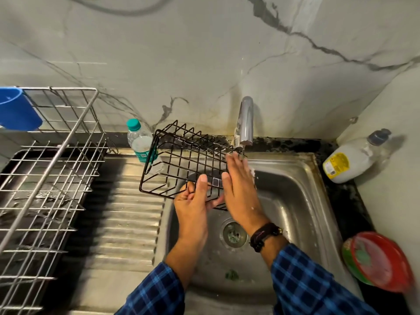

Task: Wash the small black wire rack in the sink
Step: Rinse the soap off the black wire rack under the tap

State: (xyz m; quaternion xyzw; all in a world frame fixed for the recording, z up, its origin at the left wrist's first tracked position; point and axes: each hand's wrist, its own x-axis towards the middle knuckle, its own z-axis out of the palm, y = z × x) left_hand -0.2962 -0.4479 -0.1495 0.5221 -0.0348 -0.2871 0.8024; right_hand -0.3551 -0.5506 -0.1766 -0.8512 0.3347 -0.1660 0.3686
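Note:
The small black wire rack (181, 162) is held tilted above the left part of the steel sink (302, 196), its right end under the chrome tap (245, 123). My left hand (193, 205) grips the rack's near lower edge, thumb on top. Flat and with its fingers straight, my right hand (238, 189) lies against the rack's right end, fingertips close to the tap's spout. Water runs thinly from the spout onto that end.
A large steel dish rack (45, 178) with a blue cup (16, 110) fills the left. A water bottle (139, 142) stands behind the black rack. A ribbed drainboard (127, 219) lies left of the basin. Right counter: a soap bottle (354, 158) and a red-green tub (377, 262).

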